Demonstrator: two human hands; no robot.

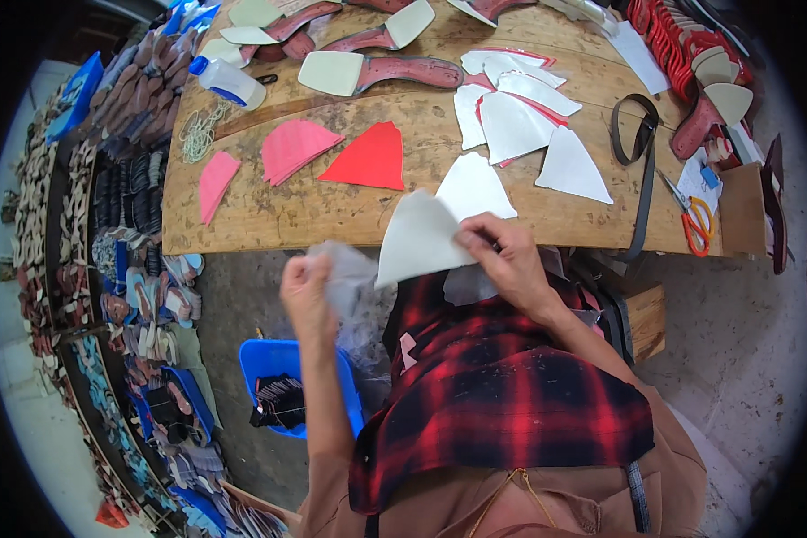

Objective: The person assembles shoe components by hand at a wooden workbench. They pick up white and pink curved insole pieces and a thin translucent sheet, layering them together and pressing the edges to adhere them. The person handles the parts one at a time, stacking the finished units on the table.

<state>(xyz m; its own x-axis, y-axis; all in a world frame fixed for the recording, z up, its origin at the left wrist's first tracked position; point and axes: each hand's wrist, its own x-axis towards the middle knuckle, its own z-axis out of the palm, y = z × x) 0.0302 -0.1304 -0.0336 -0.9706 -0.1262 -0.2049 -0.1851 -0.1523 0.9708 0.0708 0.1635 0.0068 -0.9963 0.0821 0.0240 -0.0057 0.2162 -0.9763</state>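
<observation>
My right hand (509, 266) pinches the lower right corner of a white fan-shaped piece (419, 240) above my lap, in front of the table edge. In my left hand (307, 289), closed fingers hold a crumpled translucent film (354, 280), just left of the white piece and blurred by motion. Another white piece (475, 184) lies on the wooden table (287, 215) beyond my right hand. To its left are a red piece (368, 157), a small pink stack (298, 148) and a narrow pink piece (217, 186). Overlapping white pieces with red edges (516, 125) lie farther back.
Dark red foot-shaped forms (410, 72) with cream ends lie across the back. A white bottle (233, 85) stands near tangled string (203, 133). Orange-handled scissors (696, 224) and a dark strap (641, 188) lie right. A blue bin (272, 357) sits below; loaded shelves (90, 269) line the left.
</observation>
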